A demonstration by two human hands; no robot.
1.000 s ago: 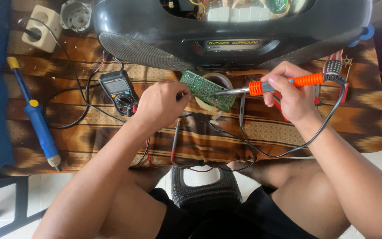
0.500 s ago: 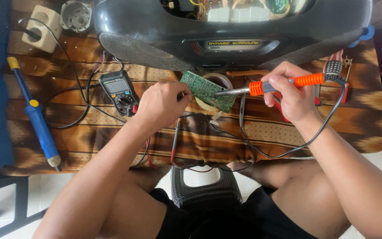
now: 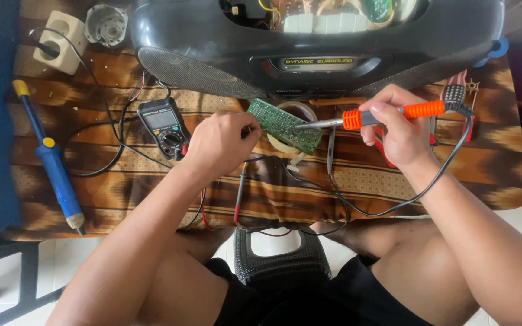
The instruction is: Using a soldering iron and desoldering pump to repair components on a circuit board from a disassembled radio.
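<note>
While the left hand [image 3: 219, 142] pinches a green rectangular circuit board [image 3: 285, 125] by its edge, the right hand [image 3: 397, 130] grips an orange-handled soldering iron [image 3: 367, 118], tip touching board: soldering step; steadiness likely needed next.

multimeter [image 3: 165, 125] left of circuit board [image 3: 285, 125] | board over tape roll [image 3: 297, 115] | radio [image 3: 315, 42] behind

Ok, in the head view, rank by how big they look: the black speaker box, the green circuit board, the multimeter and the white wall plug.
1. black speaker box
2. green circuit board and multimeter, too alike to separate
3. white wall plug
</note>
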